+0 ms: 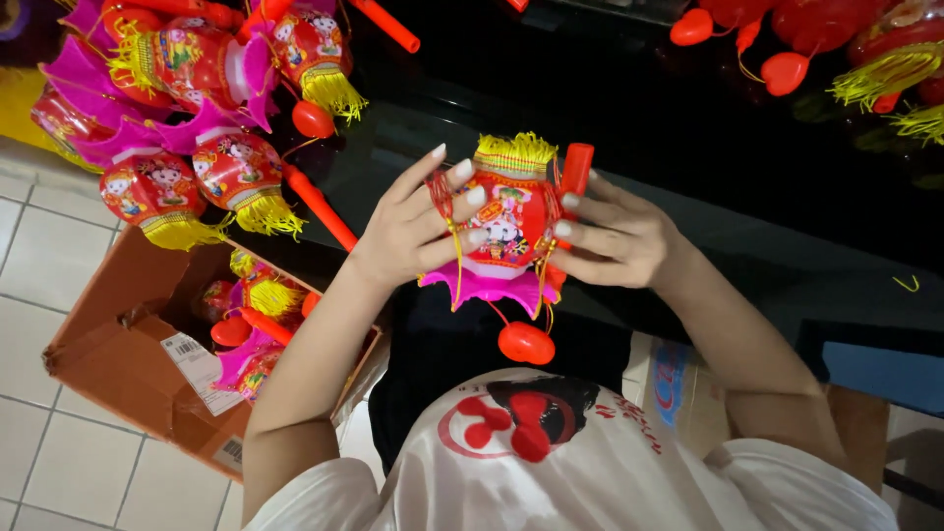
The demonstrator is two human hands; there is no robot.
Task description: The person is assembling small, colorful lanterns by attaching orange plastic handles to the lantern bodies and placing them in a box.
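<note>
Above black bench [629,147]: left hand [408,236], right hand [619,241], fingers of both closed round red paper lantern [506,221]; open cardboard box [118,344] near left.

A glossy black table [629,128] carries heaps of red and pink toy lanterns [187,118] with yellow fringes at its left end, and more red pieces [787,39] at the far right. Beside it, on the tiled floor [39,256], an open cardboard box [118,354] holds further lanterns.
</note>
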